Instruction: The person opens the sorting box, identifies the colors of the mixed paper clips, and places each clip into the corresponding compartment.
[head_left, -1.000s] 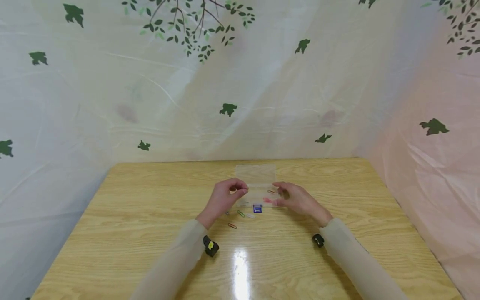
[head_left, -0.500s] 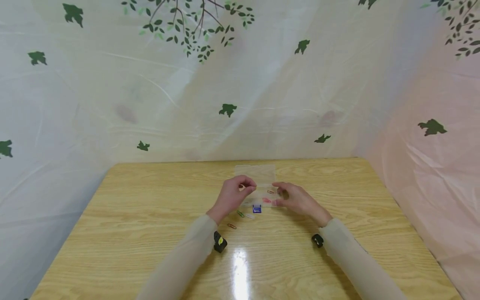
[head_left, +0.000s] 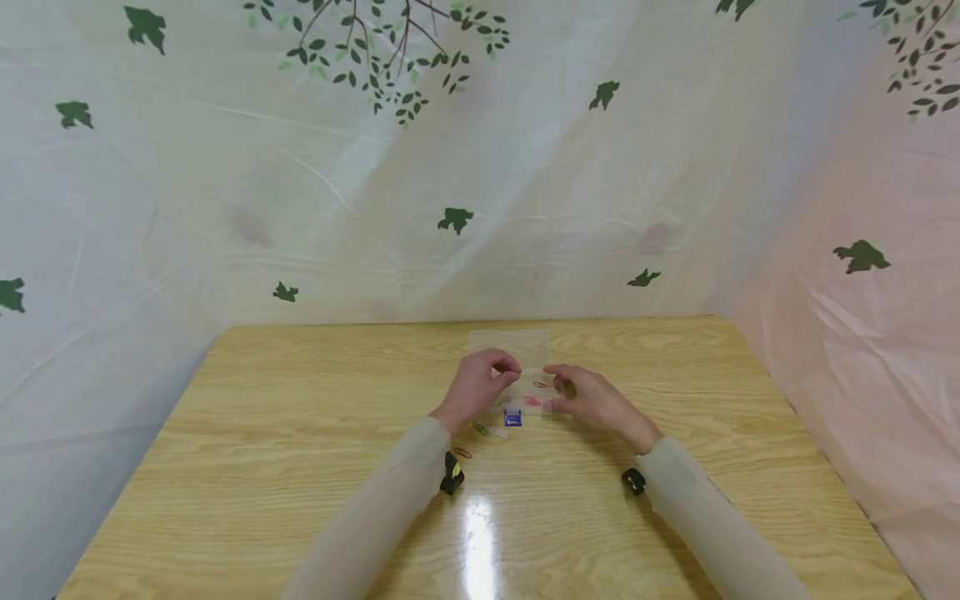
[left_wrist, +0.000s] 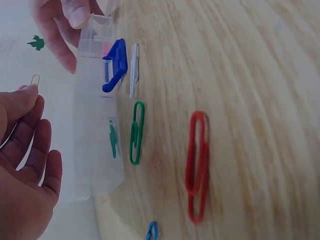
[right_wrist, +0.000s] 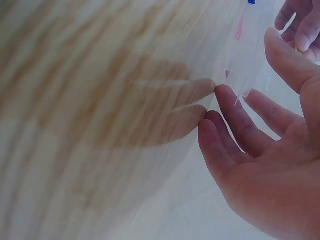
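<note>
My left hand pinches a yellow paper clip between thumb and finger, above the clear plastic box. The box's lid is folded back, and compartments show inside. At the box's right end my right hand grips it, thumb near the front and fingers round the end. A red paper clip and a pink-red piece lie in the right compartments. A green shape shows through the front wall. A blue plastic clip-like piece stands at the box's front.
On the wooden table before the box lie a green paper clip, a white paper clip, a red paper clip and a blue paper clip. Behind the table hangs a leaf-patterned curtain.
My left hand has moved right, from the box's left part to above its middle, with the paper clip in it. The right hand has stayed at the box's right end.
</note>
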